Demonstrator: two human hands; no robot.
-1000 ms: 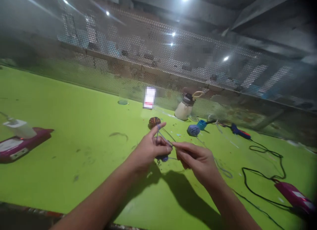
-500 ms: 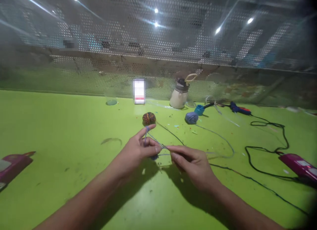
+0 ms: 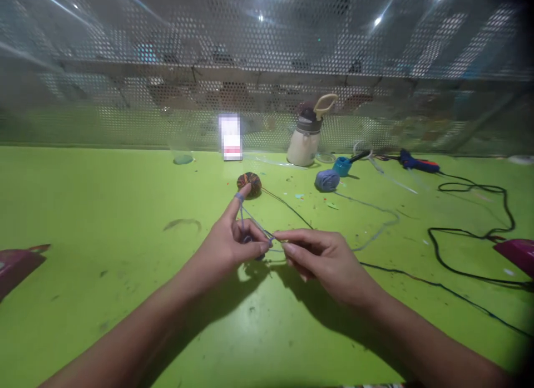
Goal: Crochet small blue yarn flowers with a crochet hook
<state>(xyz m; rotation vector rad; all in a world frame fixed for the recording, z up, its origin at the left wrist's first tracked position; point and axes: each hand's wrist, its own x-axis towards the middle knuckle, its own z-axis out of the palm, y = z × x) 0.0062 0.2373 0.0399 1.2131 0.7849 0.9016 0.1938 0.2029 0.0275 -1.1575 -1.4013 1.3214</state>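
I've got the left hand (image 3: 229, 244) pinching a small blue-violet yarn piece (image 3: 260, 257) over the bright-green desk (image 3: 104, 210) | right hand (image 3: 329, 260) gripping a thin dark tool (image 3: 276, 237) beside it | early days I reckon, plenty left on the round blue-violet yarn ball (image 3: 327, 180)

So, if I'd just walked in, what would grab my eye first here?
Probably the left hand and right hand, close together above the bright green table, with bluish yarn wound round the left one's raised index finger. Next, the glowing screen standing upright at the back, left of a pale bottle. Beyond the hands, a dark multicoloured ball appears behind the left fingertip, with a bluish ball farther right.
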